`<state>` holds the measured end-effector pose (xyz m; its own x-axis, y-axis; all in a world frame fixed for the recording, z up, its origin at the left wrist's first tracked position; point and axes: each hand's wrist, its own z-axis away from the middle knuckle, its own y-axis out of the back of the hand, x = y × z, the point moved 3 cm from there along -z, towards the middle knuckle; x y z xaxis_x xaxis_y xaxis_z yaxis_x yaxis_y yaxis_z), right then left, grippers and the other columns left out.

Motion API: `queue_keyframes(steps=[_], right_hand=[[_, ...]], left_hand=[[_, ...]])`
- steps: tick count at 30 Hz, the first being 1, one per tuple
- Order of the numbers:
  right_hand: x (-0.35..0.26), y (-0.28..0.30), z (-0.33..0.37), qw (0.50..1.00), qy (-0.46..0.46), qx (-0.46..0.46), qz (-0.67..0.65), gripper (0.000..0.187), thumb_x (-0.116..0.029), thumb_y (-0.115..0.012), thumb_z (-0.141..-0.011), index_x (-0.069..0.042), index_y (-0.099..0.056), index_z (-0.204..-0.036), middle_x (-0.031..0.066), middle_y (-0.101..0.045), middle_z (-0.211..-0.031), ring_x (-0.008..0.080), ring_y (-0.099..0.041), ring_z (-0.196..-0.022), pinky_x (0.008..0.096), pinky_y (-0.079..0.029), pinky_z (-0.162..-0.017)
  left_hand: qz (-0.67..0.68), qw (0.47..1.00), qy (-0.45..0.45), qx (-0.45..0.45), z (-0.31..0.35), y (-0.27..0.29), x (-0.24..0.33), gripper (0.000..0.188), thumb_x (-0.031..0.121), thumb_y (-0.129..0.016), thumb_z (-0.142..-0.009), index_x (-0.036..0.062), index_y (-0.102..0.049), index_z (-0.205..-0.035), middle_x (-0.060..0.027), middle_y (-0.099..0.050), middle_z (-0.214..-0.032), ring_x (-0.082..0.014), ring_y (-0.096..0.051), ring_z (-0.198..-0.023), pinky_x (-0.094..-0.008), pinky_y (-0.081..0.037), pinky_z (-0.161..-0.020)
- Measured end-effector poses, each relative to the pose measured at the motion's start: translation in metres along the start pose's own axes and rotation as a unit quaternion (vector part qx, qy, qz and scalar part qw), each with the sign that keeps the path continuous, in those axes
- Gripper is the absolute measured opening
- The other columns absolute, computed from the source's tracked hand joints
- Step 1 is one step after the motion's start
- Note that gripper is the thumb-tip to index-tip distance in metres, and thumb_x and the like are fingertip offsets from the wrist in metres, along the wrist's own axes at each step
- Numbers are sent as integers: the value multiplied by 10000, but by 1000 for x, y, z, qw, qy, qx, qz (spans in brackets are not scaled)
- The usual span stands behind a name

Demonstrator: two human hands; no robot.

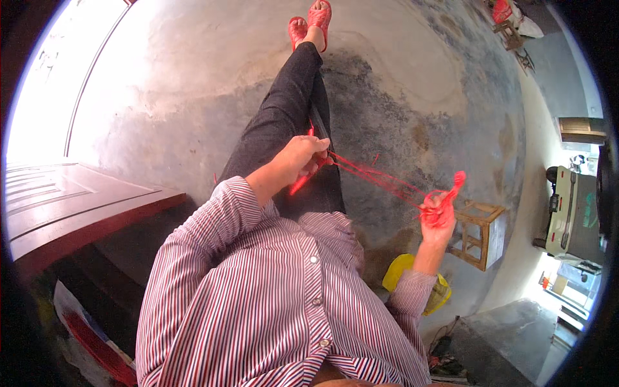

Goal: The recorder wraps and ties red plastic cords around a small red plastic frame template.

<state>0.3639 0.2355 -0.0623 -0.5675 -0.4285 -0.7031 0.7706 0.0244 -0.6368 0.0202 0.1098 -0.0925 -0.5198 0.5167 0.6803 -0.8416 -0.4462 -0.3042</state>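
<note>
My left hand point(306, 157) is closed in a pinch above my dark trousers, gripping one end of several thin red strings point(377, 175). The strings stretch rightward across to my right hand point(437, 222), which is raised off to the side. Red string is bunched around its curled fingers, and a loose red tuft point(459, 177) sticks up past them. Just below my left hand a bright red strip point(300, 185) lies against the trousers; its kind cannot be made out. Glare on the red hides the exact hold of the right fingers.
A wooden stool point(480, 235) stands beside my right hand. Behind my right forearm is a yellow object point(398, 271), partly hidden. A brown panelled door or board point(84, 206) juts in at the left. My red slippers point(319, 16) rest on the stained concrete floor point(400, 84).
</note>
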Motion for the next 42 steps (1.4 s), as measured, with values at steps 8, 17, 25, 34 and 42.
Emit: queue_keyframes(steps=[8,17,25,34,42], right_hand=[[-37,82,34,998,17,-8,-58,256,-144,-522,-943,-66,-520,-1187,80,-610,-908,151,-559,-688,299,-465,-624],[-132,160,85,936,277,218,-13,197,-157,-538,-923,-109,-497,-736,-51,-290,-511,60,-197,-396,234,-180,-359],[112,-26,-4,994,-61,40,81,219,-85,-548,-879,6,-599,-1072,-65,-430,-640,30,-350,-470,194,-272,-393],[137,-83,-10,924,-170,-150,307,174,-240,-566,-920,-71,-578,-881,-30,-535,-710,59,-467,-588,230,-373,-523],[57,-17,58,976,-74,-120,167,130,-108,-636,-803,-44,-578,-899,-5,-473,-599,86,-417,-476,224,-313,-417]], left_hand=[[9,1000,-15,-23,4,4,2,254,245,-505,-936,46,-518,-778,-149,-670,-898,-101,-399,-439,-237,-280,-374],[79,996,-1,-45,-8,18,-13,226,306,-559,-864,102,-548,-766,-34,-547,-699,-120,-416,-467,-261,-278,-405],[67,997,0,-31,-5,10,-11,244,290,-552,-868,62,-583,-789,-39,-545,-698,-126,-415,-476,-265,-287,-422],[61,997,1,-37,-1,11,-10,291,310,-524,-895,36,-591,-820,-54,-545,-686,-141,-436,-490,-272,-302,-436],[144,989,38,-10,-9,14,-4,427,484,-474,-915,113,-506,-706,-81,-562,-656,-149,-385,-452,-274,-258,-400]])
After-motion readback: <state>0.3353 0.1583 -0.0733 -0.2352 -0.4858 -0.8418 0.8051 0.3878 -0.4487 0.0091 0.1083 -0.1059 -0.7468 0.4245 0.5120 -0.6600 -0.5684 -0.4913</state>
